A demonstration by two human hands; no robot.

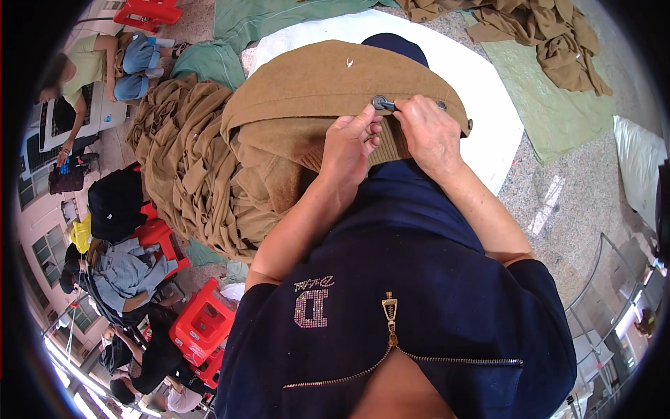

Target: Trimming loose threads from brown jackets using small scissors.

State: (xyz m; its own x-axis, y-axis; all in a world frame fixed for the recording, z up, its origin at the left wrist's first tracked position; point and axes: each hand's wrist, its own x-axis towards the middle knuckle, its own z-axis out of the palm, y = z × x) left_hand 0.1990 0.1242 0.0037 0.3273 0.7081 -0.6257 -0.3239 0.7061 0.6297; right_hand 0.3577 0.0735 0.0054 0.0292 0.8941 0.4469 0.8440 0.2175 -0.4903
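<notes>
A brown woollen coat with a ribbed knit part lies over my lap, its edge strip running across in front of me. Large dark buttons sit along that strip. At one round button the fingertips of my left hand are pinched together against its lower edge. My right hand is closed around a small dark tool, whose tip meets the same button. Most of the tool is hidden by my fingers, so its kind does not show. Another button shows at the right end.
A big heap of brown garments lies at my left, and more brown coats lie far right on green sheeting. White sheeting spreads beneath the coat. Red stools and other people are at the left.
</notes>
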